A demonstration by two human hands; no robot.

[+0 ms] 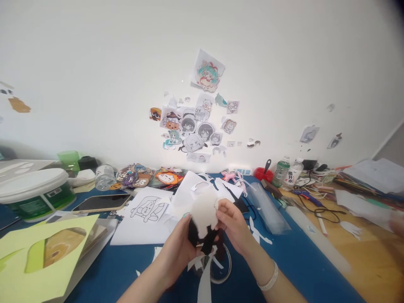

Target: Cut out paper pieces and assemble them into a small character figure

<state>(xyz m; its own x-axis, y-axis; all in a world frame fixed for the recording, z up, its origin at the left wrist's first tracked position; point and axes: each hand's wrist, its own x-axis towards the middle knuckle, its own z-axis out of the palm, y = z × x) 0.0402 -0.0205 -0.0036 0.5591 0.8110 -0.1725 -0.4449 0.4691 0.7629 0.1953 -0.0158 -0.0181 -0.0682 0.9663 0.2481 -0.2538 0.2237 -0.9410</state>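
Above the blue desk mat (126, 269), both hands hold a pale off-white cut-out (204, 209) with a rounded top and notched lower edge. Black pieces (208, 242) show behind and below it. My left hand (180, 242) is closed around the left and lower side, its thumb at the edge. My right hand (232, 221) pinches the cut-out's right edge between thumb and fingers. White paper strips (205, 280) lie or hang just below the hands. Partly hidden there is a clear ring (229, 269), perhaps a tape roll.
A line drawing (148, 210) and a phone (102, 203) lie left, near a green-and-white tub (34, 195) and yellow paper (59, 277). Clear plastic film (268, 208), bottles (293, 172) and a red bowl (262, 173) stand right. Cartoon cut-outs (205, 132) cover the wall.
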